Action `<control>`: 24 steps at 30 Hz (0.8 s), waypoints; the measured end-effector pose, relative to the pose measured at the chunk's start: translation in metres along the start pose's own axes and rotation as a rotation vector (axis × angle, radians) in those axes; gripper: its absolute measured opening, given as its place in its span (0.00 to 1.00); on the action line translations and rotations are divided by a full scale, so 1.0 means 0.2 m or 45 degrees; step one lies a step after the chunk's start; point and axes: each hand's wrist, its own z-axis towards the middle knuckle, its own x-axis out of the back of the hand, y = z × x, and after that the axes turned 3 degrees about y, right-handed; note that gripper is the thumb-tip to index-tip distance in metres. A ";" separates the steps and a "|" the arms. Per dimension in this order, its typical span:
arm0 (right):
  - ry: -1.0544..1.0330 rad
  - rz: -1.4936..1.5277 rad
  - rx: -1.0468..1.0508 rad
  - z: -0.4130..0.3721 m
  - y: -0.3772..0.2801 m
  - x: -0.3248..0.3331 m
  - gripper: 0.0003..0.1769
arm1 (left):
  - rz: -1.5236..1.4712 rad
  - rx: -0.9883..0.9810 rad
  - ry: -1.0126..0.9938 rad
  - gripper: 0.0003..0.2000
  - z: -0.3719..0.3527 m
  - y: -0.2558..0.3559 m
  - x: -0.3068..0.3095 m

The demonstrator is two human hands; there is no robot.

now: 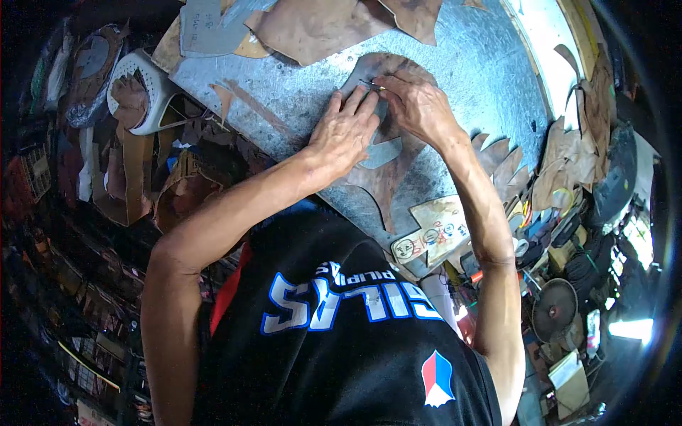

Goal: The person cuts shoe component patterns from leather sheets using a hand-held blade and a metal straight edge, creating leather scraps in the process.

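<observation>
My left hand (344,131) lies with fingers spread and pressed down on a grey flat pattern piece (364,69), which rests on a piece of brown leather (394,61). Close beside it, my right hand (419,106) pinches a thin, dark, pointed tool (371,83). The tool's tip is at the grey piece, just ahead of my left fingertips. Its exact kind is too small to make out. Below my hands, a smaller grey piece (383,153) sits on the same brown leather, which trails toward my body.
Large brown leather sheets (320,28) lie at the far side of the scratched metal tabletop (284,89). Marked pattern pieces (437,231) sit near its front edge. Leather scraps (501,160) lie at the right. A white stool (149,92) stands to the left.
</observation>
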 end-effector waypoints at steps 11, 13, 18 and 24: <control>-0.059 -0.150 0.001 -0.10 0.23 0.11 0.13 | -0.088 -0.034 0.006 0.28 0.00 -0.01 0.01; 0.004 -0.186 0.146 -0.12 0.25 0.15 0.12 | -0.089 -0.051 -0.009 0.28 0.00 -0.01 0.01; 0.287 0.425 -0.357 -0.27 0.07 0.18 0.16 | -0.060 -0.122 -0.010 0.28 0.01 -0.03 0.04; 0.789 0.489 -0.693 -0.33 -0.22 -0.24 0.17 | 0.021 -0.273 -0.068 0.35 0.05 -0.08 0.08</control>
